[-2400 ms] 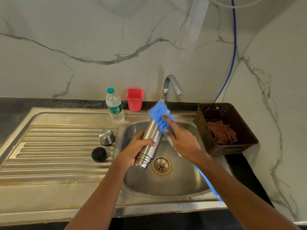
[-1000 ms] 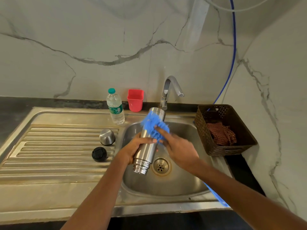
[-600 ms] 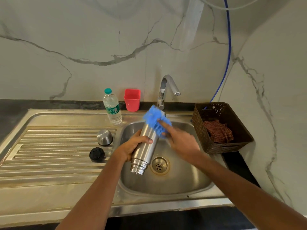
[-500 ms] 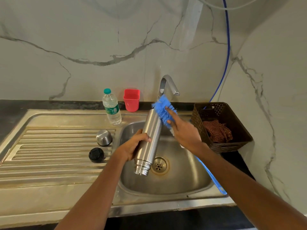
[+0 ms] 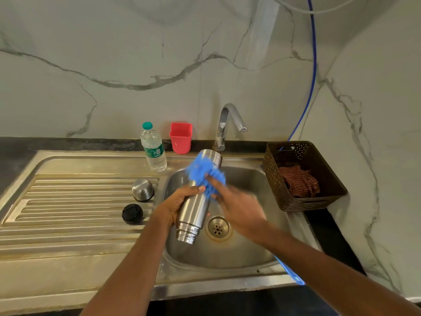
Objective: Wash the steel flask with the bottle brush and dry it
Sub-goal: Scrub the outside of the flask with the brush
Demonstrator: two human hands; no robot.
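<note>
Over the sink basin [image 5: 241,252] my left hand [image 5: 176,205] grips the steel flask [image 5: 197,208], which is tilted with its open threaded mouth toward me and its base toward the tap. My right hand [image 5: 239,208], blurred by motion, holds the bottle brush; its blue bristle head [image 5: 204,174] presses against the flask's outer wall near the base. The brush's blue handle end [image 5: 290,273] sticks out under my right forearm. The flask's steel cup lid [image 5: 143,189] and black stopper [image 5: 132,213] lie on the drainboard.
A plastic water bottle [image 5: 153,148] and a red cup [image 5: 181,137] stand behind the sink. The tap [image 5: 227,124] shows no running water. A brown basket [image 5: 303,176] holding a checked cloth [image 5: 298,181] sits right of the basin. A blue hose [image 5: 312,71] runs down the wall.
The brush head has slid back down the flask's side from the base end toward my left hand. My right hand moved with it. The flask has stayed tilted over the basin.
</note>
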